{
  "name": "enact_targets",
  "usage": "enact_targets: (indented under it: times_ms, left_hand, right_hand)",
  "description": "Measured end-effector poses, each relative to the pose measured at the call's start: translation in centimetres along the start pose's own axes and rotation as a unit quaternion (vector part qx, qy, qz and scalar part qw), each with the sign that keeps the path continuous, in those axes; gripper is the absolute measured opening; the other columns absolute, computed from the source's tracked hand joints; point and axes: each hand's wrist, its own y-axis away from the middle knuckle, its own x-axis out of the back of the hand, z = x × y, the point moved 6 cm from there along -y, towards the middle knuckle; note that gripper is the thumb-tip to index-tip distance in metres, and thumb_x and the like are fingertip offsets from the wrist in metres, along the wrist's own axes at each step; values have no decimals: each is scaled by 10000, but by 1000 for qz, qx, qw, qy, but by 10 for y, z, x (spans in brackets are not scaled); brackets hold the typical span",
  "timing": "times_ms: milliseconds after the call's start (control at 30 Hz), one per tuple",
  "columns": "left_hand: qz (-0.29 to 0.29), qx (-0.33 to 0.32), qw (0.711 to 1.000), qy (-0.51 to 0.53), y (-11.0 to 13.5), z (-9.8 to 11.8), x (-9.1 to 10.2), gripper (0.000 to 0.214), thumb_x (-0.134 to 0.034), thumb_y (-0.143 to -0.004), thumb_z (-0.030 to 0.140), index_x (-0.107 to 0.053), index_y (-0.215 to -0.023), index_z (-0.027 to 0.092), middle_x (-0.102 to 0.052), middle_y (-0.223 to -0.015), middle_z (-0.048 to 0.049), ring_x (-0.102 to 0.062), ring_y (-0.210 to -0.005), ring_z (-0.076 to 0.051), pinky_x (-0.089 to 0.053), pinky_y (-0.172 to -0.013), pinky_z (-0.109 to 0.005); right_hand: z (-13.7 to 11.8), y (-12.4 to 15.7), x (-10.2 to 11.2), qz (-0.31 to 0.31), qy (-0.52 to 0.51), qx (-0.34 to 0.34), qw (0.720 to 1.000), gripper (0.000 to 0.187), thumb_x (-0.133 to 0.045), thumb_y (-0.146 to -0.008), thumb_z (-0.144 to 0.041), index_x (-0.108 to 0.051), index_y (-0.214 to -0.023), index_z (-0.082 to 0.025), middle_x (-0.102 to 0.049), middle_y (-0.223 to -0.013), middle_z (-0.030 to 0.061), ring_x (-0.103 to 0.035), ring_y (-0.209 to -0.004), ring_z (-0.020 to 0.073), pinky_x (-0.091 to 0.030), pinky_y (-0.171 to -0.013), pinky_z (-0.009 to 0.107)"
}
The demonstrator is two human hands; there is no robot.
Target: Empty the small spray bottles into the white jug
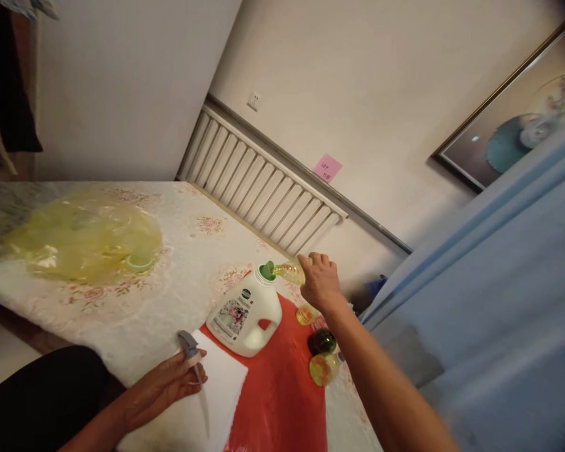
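My right hand (320, 281) grips a clear bottle (290, 272) with a yellowish tint. The bottle is tilted, its neck at the green spout (267, 270) of a white detergent jug (247, 314). The jug has a printed label and a side handle. Pinched in the fingers of my left hand (176, 380) is a grey spray trigger head (189, 343), its thin dip tube hanging down. Beside my right forearm are several small bottles, among them a dark green one (322, 342) and a yellow one (324, 368). Whether liquid is flowing is too small to tell.
Under the jug lie a red sheet (280, 389) and a white sheet (219, 383) on a flowered tablecloth (188, 276). A yellow plastic bag (82, 235) with a pale green cap (140, 262) is at the left. Behind stands a radiator (258, 176); a blue curtain (499, 282) hangs right.
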Motion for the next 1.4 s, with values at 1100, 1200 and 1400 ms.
enact_targets:
  times_ms: [1100, 1200, 1400]
  left_hand:
    - [-6, 2, 1000, -18, 3, 3, -5, 343, -739, -830, 360, -696, -1108, 164, -705, -975, -96, -645, -943, -204, -502, -839, -313]
    - [2, -2, 1000, -26, 2, 3, -4, 322, -748, -821, 363, -715, -1078, 172, -691, -989, -91, -630, -933, -194, -499, -799, -287]
    - [8, -14, 999, -50, 1, 0, 1, 381, -751, -816, 395, -716, -1124, 175, -672, -958, -84, -596, -888, -173, -489, -756, -264]
  right_hand:
    - [-25, -9, 29, 91, 56, 108, 988, 494, -525, -818, -104, -540, -1299, -214, -526, -1279, 152, -398, -1211, 335, -236, -1027, 512]
    - [-26, -8, 28, 93, 57, 108, 988, 474, -510, -832, -103, -543, -1293, -207, -532, -1271, 155, -401, -1216, 342, -242, -1023, 514]
    - [-26, -6, 26, 91, 56, 100, 989, 479, -508, -843, -109, -532, -1311, -210, -524, -1293, 163, -397, -1225, 346, -240, -1021, 519]
